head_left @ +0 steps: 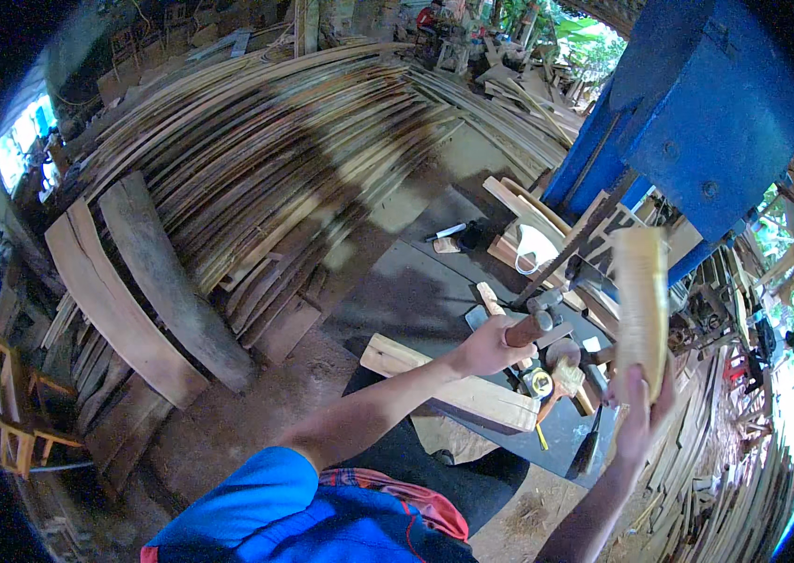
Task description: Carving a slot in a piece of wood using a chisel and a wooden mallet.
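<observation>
My left hand (493, 347) is closed around the brown wooden handle of a hammer (530, 328), whose grey metal head shows just beyond the fist. My right hand (641, 405) grips the lower end of a pale, slightly curved piece of wood (641, 296), held upright above the table and blurred by motion. Below my left forearm lies a thick, light wooden block (472, 392) along the near edge of the dark metal table (388, 291). Between the hands, a yellow tape measure (538, 383) sits among small wooden parts and tools.
A large blue machine (716, 131) rises at the right, with cut wood pieces (528, 208) by its base. A dark brush (585, 452) lies at the table's near right. Long planks (322, 141) cover the floor behind, and two broad curved boards (115, 291) lean left.
</observation>
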`<state>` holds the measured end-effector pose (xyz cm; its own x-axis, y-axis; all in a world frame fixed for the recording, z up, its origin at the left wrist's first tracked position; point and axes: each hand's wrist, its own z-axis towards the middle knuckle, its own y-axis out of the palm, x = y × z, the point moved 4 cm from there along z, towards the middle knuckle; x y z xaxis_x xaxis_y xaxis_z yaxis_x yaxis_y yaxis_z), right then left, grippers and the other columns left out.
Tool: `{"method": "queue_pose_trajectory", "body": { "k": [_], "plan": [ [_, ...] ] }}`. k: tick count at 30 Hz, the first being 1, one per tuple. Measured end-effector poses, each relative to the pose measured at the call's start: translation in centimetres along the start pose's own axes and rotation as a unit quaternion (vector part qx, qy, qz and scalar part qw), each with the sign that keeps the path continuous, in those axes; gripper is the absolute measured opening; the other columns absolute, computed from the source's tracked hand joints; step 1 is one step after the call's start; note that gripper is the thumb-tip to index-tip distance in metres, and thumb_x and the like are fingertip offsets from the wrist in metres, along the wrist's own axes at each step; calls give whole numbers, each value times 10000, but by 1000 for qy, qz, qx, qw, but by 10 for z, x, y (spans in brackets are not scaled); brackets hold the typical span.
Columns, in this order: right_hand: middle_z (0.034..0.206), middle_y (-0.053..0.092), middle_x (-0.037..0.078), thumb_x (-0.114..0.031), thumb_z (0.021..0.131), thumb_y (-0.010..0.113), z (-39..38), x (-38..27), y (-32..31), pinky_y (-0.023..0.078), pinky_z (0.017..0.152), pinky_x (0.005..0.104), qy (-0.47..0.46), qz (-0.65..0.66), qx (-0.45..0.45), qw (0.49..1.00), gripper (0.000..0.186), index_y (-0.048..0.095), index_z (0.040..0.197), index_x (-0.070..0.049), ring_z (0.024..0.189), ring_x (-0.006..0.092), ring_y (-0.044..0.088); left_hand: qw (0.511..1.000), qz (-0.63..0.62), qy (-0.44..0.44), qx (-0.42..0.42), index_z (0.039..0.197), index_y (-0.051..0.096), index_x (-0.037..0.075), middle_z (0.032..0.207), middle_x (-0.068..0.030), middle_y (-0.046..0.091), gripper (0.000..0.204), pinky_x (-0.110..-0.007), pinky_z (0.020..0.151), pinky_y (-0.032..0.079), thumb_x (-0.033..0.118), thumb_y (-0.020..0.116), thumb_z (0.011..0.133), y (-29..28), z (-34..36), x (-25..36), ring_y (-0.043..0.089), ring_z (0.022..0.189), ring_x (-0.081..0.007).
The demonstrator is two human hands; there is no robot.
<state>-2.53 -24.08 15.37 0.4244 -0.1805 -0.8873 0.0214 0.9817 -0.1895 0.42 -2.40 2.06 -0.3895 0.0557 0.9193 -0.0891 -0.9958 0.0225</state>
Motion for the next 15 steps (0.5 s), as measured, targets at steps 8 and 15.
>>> {"method": "queue_pose_trajectory", "body": {
  "k": [8, 15],
  "plan": [
    [852, 612, 93, -203, 906, 639, -23, -41, 35, 429, 471, 247, -166, -397, -228, 873, 455, 496, 1259, 46, 579, 123, 548, 999, -35, 7, 8, 816, 587, 8, 654, 15, 579, 123, -272, 553, 453, 103, 636, 876, 2, 2, -2, 558, 588, -71],
    [824, 627, 158, -207, 864, 653, -26, -47, 28, 501, 617, 353, -149, -247, -63, 955, 346, 567, 1097, 35, 695, 201, 633, 999, -29, 28, 24, 871, 624, -9, 677, -7, 602, 129, -277, 580, 458, 118, 649, 867, 4, 1, -8, 566, 613, -76]
  ]
}}
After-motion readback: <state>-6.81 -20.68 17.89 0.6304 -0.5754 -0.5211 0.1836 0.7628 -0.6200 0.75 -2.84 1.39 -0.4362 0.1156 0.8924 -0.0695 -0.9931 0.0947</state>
